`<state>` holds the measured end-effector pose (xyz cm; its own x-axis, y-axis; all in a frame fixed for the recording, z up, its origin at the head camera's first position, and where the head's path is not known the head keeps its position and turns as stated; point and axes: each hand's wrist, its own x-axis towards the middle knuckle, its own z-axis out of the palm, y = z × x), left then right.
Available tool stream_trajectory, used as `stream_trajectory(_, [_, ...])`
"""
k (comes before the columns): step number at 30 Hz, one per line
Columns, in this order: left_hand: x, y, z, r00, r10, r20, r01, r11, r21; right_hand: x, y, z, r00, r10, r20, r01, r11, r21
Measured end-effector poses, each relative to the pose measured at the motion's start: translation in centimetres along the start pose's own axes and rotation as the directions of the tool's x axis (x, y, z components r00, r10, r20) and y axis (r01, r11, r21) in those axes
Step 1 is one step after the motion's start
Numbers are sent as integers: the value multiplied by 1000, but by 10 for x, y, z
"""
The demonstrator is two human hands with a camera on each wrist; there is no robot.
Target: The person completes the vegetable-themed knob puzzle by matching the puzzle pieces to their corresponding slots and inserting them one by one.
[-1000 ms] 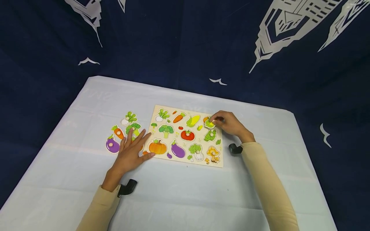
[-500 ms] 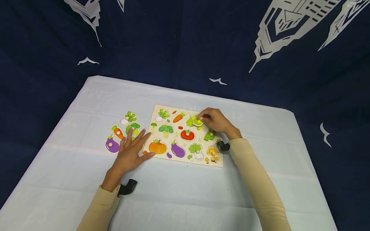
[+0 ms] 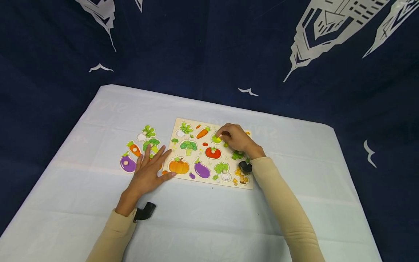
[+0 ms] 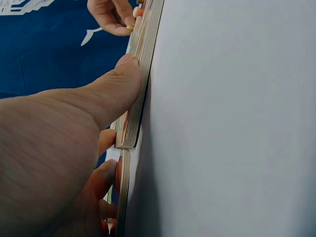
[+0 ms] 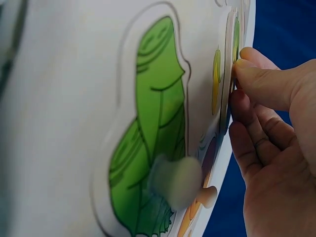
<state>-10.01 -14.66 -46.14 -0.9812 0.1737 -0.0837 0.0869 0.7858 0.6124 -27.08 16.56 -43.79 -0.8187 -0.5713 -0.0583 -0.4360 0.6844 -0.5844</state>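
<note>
My right hand [image 3: 236, 137] pinches a green and yellow corn puzzle piece [image 3: 216, 138] over the corn picture in the top row of the wooden vegetable puzzle board [image 3: 226, 160]. In the right wrist view, the piece's edge [image 5: 228, 74] stands a little off the board; whether any of it sits in the recess, I cannot tell. The left hand [image 3: 148, 176] lies with spread fingers across the board's left edge and the loose pieces beside it. Its thumb [image 4: 118, 86] rests along the board's near edge. Part of the corn picture is hidden by my right fingers.
Left of the board lie loose knobbed pieces: a radish [image 3: 146, 133], a broccoli [image 3: 151, 144], a carrot [image 3: 132, 148] and an eggplant [image 3: 127, 165]. Tomato [image 3: 212, 153] and bok choy [image 3: 222, 168] pieces with knobs sit in the board. A white cloth [image 3: 196, 225] covers the table.
My right hand has carried the corn piece leftward from the board's top right corner to the corn picture. The left hand has stayed in place.
</note>
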Motion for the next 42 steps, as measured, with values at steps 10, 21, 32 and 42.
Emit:
stream_trajectory(10, [0,0,1,1000,3,4,-3,1000,5,5,0,2,1000,-10,3,10,998,-62])
stream_trajectory(21, [-1,0,2,1000,-3,10,3,1000,-5,3,-2,3,1000,11,14,-10,998,-58])
stream_trajectory(32, [-1,-1,2,1000,4,7,-4,1000,4,-11,1,0,998,3,-65,-3,1000,-1])
stream_trajectory(42, [-1,0,3,1000,4,9,-4,1000,7,-61,8,-24,950,37,-310,2,992,126])
